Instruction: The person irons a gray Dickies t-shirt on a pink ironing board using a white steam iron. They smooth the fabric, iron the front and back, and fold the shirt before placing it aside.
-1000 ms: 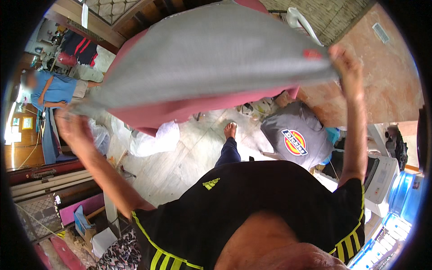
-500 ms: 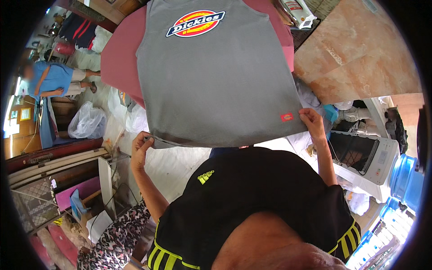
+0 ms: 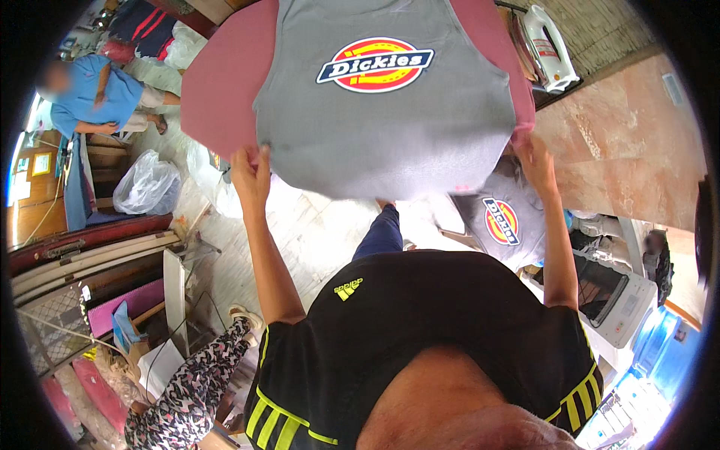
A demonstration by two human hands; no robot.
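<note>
A grey shirt (image 3: pixel 382 139) with a red-and-yellow oval emblem (image 3: pixel 375 65) lies across a maroon-covered desk (image 3: pixel 217 97), its lower end sagging in a blurred bulge off the near side, toward the wearer. The left hand (image 3: pixel 251 172) has its fingers closed on the shirt's left edge; the right hand (image 3: pixel 534 165) appears to pinch the opposite edge, though the exact hold is hard to make out. The cloth looks light, soft and limp, likely to droop and fold wherever it lacks support, with little risk of breaking or slipping; the emblem is probably stiffer than the fabric around it. The side edges near the lower corners seem the best place to take hold, hands well apart, so the panel hangs evenly and the emblem stays uncreased. A white appliance (image 3: pixel 551 52) stands beyond the desk's right side, a grey bundle (image 3: pixel 499 214) bearing a similar emblem sits below near the right hand, and a person in blue (image 3: pixel 97 94) stands at far left.
</note>
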